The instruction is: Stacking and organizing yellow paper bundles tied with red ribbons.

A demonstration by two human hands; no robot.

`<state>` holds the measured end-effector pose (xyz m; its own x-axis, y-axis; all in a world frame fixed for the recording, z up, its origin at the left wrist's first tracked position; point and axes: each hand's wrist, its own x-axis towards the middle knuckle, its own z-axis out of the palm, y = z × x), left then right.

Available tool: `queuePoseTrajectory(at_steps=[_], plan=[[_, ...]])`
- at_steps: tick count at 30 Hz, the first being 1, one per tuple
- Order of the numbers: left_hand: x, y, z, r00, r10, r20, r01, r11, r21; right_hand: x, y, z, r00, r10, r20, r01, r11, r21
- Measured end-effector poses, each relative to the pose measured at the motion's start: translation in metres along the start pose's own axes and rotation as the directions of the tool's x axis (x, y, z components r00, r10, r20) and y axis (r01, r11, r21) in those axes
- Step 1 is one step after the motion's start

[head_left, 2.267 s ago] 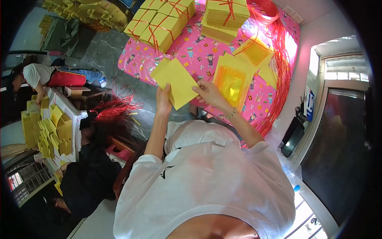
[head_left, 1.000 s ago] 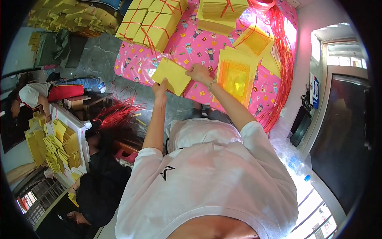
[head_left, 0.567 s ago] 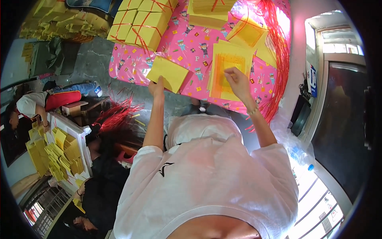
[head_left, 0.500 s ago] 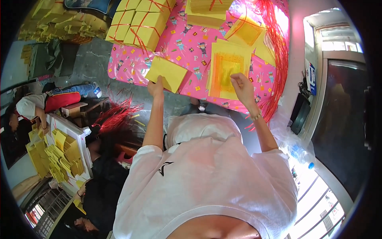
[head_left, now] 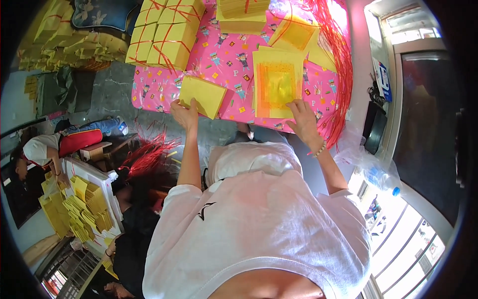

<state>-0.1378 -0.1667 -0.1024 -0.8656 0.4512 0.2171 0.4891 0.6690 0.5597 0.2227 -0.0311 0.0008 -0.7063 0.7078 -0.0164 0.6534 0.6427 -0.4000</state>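
A person in a white shirt leans over a pink patterned table [head_left: 234, 60]. The left hand [head_left: 185, 113], at eleven o'clock, pinches a yellow paper stack [head_left: 201, 94] overhanging the edge; it could slide off. The right hand [head_left: 301, 115], fingers spread, presses layered yellow sheets [head_left: 276, 79]. Farther off, tied yellow bundles [head_left: 169, 35] and red strings [head_left: 338, 65] crowd the table.

Top bundle [head_left: 244, 11]: upper part cut off by the frame edge
Left hand [head_left: 184, 114]: fingertips hidden under the yellow stack [head_left: 202, 95]; grip unclear
Tablecloth [head_left: 234, 60]: printed figures too small to tell
Lap: covered by white shirt [head_left: 259, 219]
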Motion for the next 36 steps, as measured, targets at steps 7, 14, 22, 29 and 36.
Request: queuePoseTrajectory(at_steps=[7, 14, 22, 29, 36], plan=[[0.002, 0.026, -0.02, 0.947, 0.32, 0.015, -0.317, 0.943, -0.105, 0.004, 0.009, 0.001, 0.999, -0.041, 0.021, 0.042, 0.998, -0.046], [-0.046, 0.117, -0.032, 0.605, 0.715, 0.349, -0.465, 0.674, -0.574, 0.007, 0.027, -0.012, 0.982, -0.173, 0.071, 0.167, 0.983, 0.076], [-0.08, 0.166, -0.012, 0.317, 0.843, 0.436, -0.668, 0.524, -0.528, 0.019, 0.04, -0.02, 0.945, -0.294, 0.139, 0.276, 0.951, 0.137], [-0.075, 0.169, -0.002, 0.356, 0.724, 0.592, -0.366, 0.69, -0.624, 0.025, 0.058, -0.022, 0.929, -0.346, 0.132, 0.306, 0.918, 0.253], [-0.081, 0.167, 0.0, 0.443, 0.724, 0.529, -0.358, 0.684, -0.636, 0.035, 0.073, -0.015, 0.947, -0.277, 0.163, 0.151, 0.831, 0.535]])
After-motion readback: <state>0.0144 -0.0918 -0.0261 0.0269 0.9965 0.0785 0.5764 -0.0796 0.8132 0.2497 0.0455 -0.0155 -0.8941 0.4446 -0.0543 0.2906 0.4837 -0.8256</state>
